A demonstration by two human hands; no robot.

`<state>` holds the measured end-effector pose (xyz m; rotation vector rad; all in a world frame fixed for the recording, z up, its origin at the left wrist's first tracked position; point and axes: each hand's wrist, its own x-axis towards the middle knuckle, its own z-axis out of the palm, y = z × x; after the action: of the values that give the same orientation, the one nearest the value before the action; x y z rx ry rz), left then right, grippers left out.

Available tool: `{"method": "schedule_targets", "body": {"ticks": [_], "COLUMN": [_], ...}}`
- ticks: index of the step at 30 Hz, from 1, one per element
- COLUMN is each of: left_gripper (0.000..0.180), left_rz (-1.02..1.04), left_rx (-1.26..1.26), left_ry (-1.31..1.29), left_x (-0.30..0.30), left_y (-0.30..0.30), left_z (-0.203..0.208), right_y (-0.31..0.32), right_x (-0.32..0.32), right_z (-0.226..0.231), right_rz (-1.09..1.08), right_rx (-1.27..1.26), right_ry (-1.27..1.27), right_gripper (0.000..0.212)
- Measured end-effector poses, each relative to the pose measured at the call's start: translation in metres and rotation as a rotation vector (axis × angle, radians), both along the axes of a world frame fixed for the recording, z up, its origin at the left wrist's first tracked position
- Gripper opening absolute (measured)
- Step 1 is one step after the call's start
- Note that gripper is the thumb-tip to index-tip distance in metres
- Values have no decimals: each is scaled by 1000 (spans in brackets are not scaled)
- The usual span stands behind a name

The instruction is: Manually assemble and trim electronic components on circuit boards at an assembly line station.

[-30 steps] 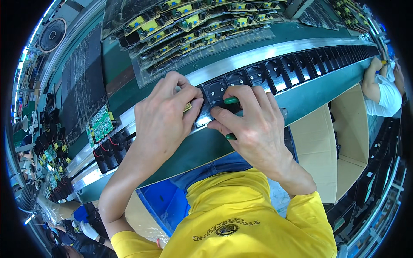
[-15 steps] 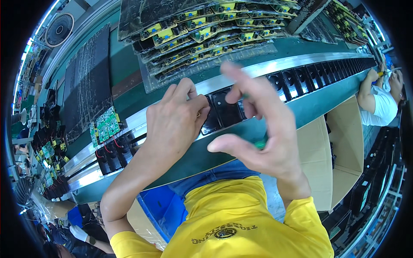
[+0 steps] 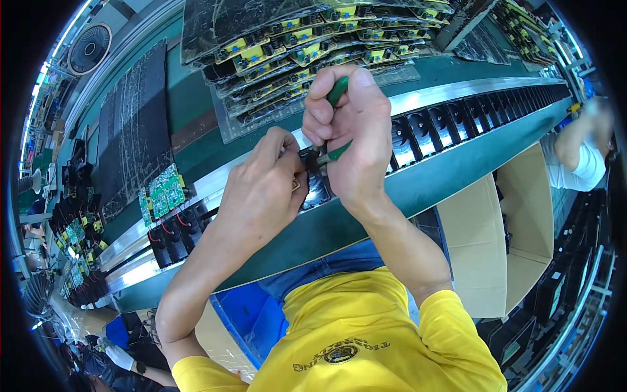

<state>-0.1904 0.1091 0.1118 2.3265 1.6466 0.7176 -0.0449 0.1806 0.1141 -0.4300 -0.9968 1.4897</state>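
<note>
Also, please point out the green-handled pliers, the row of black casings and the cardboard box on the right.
Green-handled pliers (image 3: 337, 92): head view, upper handle.
Row of black casings (image 3: 443, 120): head view, one casing's face.
Cardboard box (image 3: 473, 255): head view, left panel.

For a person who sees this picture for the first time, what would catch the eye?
Probably the yellow shirt, bottom centre. Then, mid-picture, the right hand gripping a green-handled tool beside the left hand, at a row of black cases. Stacked yellow boards stand out above.
</note>
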Motion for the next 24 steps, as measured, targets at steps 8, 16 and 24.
{"method": "schedule_targets", "body": {"ticks": [8, 16, 24], "left_gripper": [11, 14, 25], "left_rz": [16, -20, -133], "left_rx": [1, 18, -280], "left_ry": [14, 64, 219], "left_x": [-1, -3, -10], "left_y": [3, 4, 20], "left_z": [-3, -12, 40], "right_y": [5, -1, -63], "right_x": [-11, -3, 77], "right_z": [-2, 1, 27], "right_rz": [64, 93, -138], "right_rx": [-21, -23, 749], "right_ry": [-92, -128, -1269], "right_gripper": [33, 18, 26]}}
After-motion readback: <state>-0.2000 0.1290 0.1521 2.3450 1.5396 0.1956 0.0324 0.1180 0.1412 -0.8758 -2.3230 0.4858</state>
